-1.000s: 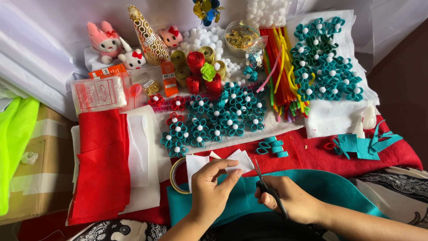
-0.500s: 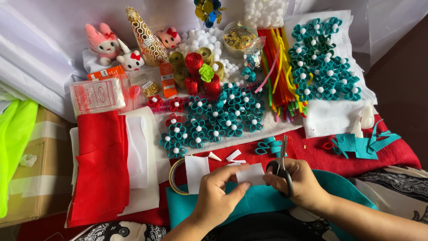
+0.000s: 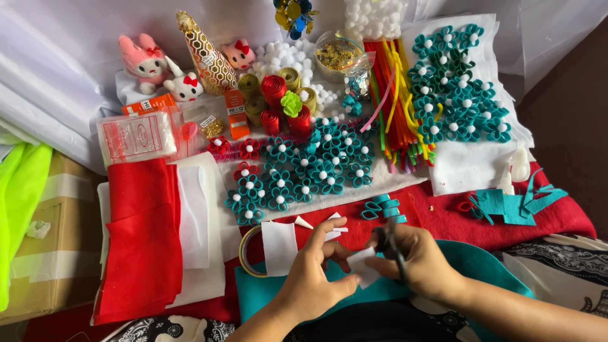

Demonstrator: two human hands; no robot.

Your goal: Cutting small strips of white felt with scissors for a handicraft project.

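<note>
My left hand (image 3: 315, 272) pinches a small piece of white felt (image 3: 362, 267) low in the middle of the view. My right hand (image 3: 421, 263) grips dark scissors (image 3: 391, 244), their blades at the felt piece. Both hands hover over a teal felt sheet (image 3: 259, 292) lying on red felt (image 3: 443, 215). A larger white felt rectangle (image 3: 279, 247) and small white offcuts (image 3: 329, 227) lie just beyond my left hand, beside a tape roll (image 3: 243, 252).
Teal felt flowers with white centres (image 3: 304, 171) cover the middle; more lie at back right (image 3: 456, 101). Pipe cleaners (image 3: 396, 95), ribbon rolls (image 3: 273, 95), plush toys (image 3: 147, 60), folded red felt (image 3: 140, 234), teal scraps (image 3: 513, 204) and a cardboard box (image 3: 44, 266) surround them.
The white felt piece in my hands has become smaller, and cut slivers now lie on the red felt. My right hand with the scissors has moved left, closer to my left hand.
</note>
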